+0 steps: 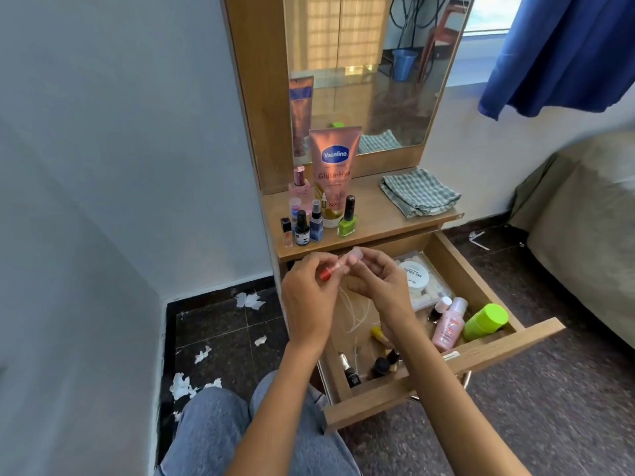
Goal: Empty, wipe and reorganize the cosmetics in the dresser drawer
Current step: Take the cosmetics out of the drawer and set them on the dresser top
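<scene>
- Knees (220, 427) in blue denim, two, sit closest to my view, low and left of the open drawer (494, 348).
- Both hands are raised together over the back of the drawer, just in front of the worktop (378, 214) edge.
- My left hand (309, 300) has its fingers curled round a small red bottle (325, 273).
- My right hand (378, 280) pinches the bottle's pale clear cap (355, 255) between fingertips.
- Bottle long axis runs on a slant: red end down and to the left, cap end up and to the right, towards the mirror (371, 70).
- I cannot tell whether the cap is seated on the bottle or loose.
- Drawer is pulled out towards me and to the right; it holds one round white tub (414, 273) lying on a clear packet, one pink bottle (448, 326) lying flat, one green container (486, 321) on its side, and one small white-capped bottle (439, 308).
- Near the drawer front lie at least three dark small bottles and one yellow item (378, 333), partly hidden by my right forearm.
- On the worktop, left side, stand one tall Vaseline tube (334, 173), cap down, one green nail polish (347, 219), and five smaller bottles clustered beside them.
- One folded checked cloth (419, 194) lies on the worktop's right side, well apart from the bottles.
- White paper scraps (249, 300), several, lie on the dark floor at left.
</scene>
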### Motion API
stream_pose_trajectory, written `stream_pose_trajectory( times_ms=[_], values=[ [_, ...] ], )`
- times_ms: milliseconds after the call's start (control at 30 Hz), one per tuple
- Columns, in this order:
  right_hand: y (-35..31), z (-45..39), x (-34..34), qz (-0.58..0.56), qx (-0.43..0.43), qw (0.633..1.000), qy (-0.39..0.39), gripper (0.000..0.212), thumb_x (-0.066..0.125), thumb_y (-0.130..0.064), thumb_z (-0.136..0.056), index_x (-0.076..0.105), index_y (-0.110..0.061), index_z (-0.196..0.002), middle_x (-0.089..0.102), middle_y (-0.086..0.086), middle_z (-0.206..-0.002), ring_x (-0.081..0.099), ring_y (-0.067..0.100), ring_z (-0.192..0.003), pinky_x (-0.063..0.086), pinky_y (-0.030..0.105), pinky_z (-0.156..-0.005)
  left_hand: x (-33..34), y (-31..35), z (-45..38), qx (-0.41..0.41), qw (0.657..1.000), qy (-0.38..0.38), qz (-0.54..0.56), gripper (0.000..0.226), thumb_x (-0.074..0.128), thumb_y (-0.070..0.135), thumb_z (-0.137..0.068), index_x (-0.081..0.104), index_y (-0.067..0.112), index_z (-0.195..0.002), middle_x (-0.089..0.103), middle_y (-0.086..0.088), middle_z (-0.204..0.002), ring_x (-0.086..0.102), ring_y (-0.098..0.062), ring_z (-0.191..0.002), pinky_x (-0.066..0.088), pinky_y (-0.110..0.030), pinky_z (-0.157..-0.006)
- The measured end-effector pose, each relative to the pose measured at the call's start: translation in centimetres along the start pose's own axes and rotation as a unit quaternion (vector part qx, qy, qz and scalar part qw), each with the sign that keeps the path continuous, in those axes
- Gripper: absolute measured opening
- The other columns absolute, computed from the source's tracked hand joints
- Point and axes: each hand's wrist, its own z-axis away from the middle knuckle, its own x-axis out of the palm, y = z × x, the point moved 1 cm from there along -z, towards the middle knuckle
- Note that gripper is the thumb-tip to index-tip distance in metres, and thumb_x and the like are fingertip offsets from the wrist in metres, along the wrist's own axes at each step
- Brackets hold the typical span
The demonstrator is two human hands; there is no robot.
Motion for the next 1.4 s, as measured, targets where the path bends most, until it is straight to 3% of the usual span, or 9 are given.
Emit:
stream_pose_trajectory(
  times_ms=[100, 200, 300, 533, 967, 1067, 1167, 1267, 1400],
  values=[
    [-0.8, -1.3, 0.7, 0.051, -0.055, 0.996, 0.054, 0.022, 0.073, -0.017, -0.084, 0.068, -0.010, -0.104, 0.074, 0.009, -0.092, 0.071, 0.026, -0.088, 0.058, 0.041, -0.074, 0.0, -0.5, -0.3, 0.063, 0.994, 0.004, -0.091, 0.032, 0.062, 0.021, -0.092, 0.061, 0.015, -0.124, 0.068, 0.001, -0.113, 0.062, -0.009, -0.103, 0.052, -0.033, -0.090],
    [-2.2, -2.7, 1.4, 0.153, -0.147, 0.966, 0.150, 0.022, 0.076, -0.021, -0.081, 0.070, -0.011, -0.100, 0.072, -0.004, -0.083, 0.070, 0.008, -0.078, 0.059, 0.030, -0.071, 0.4, -1.2, 0.2, 0.110, 0.971, -0.075, -0.198, 0.052, 0.049, 0.018, -0.098, 0.030, 0.013, -0.147, 0.036, -0.004, -0.150, 0.030, -0.016, -0.140, 0.021, -0.036, -0.117],
    [-3.2, -3.5, 2.7, 0.232, -0.182, 0.940, 0.170, 0.024, 0.076, -0.022, -0.082, 0.069, -0.014, -0.103, 0.068, -0.017, -0.079, 0.069, -0.003, -0.073, 0.057, 0.019, -0.067, 0.9, -2.2, 0.8, 0.111, 0.934, -0.159, -0.300, 0.067, 0.047, 0.025, -0.098, 0.008, 0.012, -0.151, 0.006, -0.003, -0.159, -0.001, -0.016, -0.146, -0.001, -0.039, -0.117],
    [-2.4, -4.8, 4.3, 0.373, -0.214, 0.882, 0.191, 0.026, 0.071, -0.036, -0.085, 0.068, -0.017, -0.103, 0.073, -0.006, -0.094, 0.069, 0.005, -0.077, 0.058, 0.029, -0.066, 1.2, -2.5, 0.6, 0.051, 0.882, -0.230, -0.408, 0.070, 0.030, 0.036, -0.102, -0.017, 0.008, -0.147, -0.024, -0.007, -0.154, -0.021, -0.019, -0.142, -0.018, -0.038, -0.112],
    [-1.4, -5.4, 4.6, 0.371, -0.213, 0.887, 0.173, 0.024, 0.075, -0.023, -0.082, 0.066, -0.010, -0.100, 0.068, 0.000, -0.098, 0.068, 0.012, -0.078, 0.059, 0.032, -0.069, 1.4, -1.9, 0.5, 0.037, 0.862, -0.231, -0.449, 0.068, 0.026, 0.037, -0.102, -0.016, 0.010, -0.149, -0.025, -0.006, -0.154, -0.025, -0.018, -0.139, -0.023, -0.039, -0.107],
    [-1.3, -5.4, 4.8, 0.385, -0.213, 0.882, 0.169, 0.023, 0.073, -0.025, -0.084, 0.065, -0.011, -0.099, 0.067, 0.000, -0.098, 0.066, 0.012, -0.075, 0.055, 0.024, -0.064, 1.5, -1.8, 0.4, 0.038, 0.859, -0.236, -0.452, 0.069, 0.027, 0.037, -0.102, -0.016, 0.010, -0.149, -0.025, -0.006, -0.154, -0.025, -0.018, -0.140, -0.022, -0.039, -0.107],
    [-1.3, -5.2, 4.8, 0.409, -0.213, 0.872, 0.168, 0.021, 0.071, -0.023, -0.086, 0.065, -0.011, -0.101, 0.065, 0.000, -0.101, 0.062, 0.010, -0.073, 0.034, 0.005, -0.057, 1.4, -1.7, 0.4, 0.038, 0.859, -0.235, -0.453, 0.069, 0.027, 0.037, -0.102, -0.018, 0.011, -0.148, -0.027, -0.006, -0.153, -0.025, -0.018, -0.140, -0.022, -0.039, -0.108],
    [-1.2, -5.0, 4.8, 0.424, -0.205, 0.866, 0.167, 0.019, 0.071, -0.019, -0.085, 0.064, -0.010, -0.101, 0.063, 0.001, -0.102, 0.065, 0.013, -0.074, 0.027, 0.003, -0.057, 1.3, -1.7, 0.5, 0.038, 0.860, -0.236, -0.450, 0.069, 0.028, 0.037, -0.102, -0.017, 0.012, -0.148, -0.026, -0.005, -0.153, -0.024, -0.018, -0.141, -0.022, -0.039, -0.108],
    [-0.9, -5.0, 4.6, 0.423, -0.209, 0.866, 0.167, 0.016, 0.072, -0.014, -0.083, 0.064, -0.010, -0.097, 0.064, 0.001, -0.100, 0.065, 0.014, -0.075, 0.034, 0.009, -0.058, 1.3, -1.6, 0.4, 0.040, 0.866, -0.230, -0.443, 0.070, 0.030, 0.036, -0.101, -0.014, 0.011, -0.149, -0.023, -0.005, -0.154, -0.022, -0.017, -0.142, -0.022, -0.039, -0.108]
  ],
)
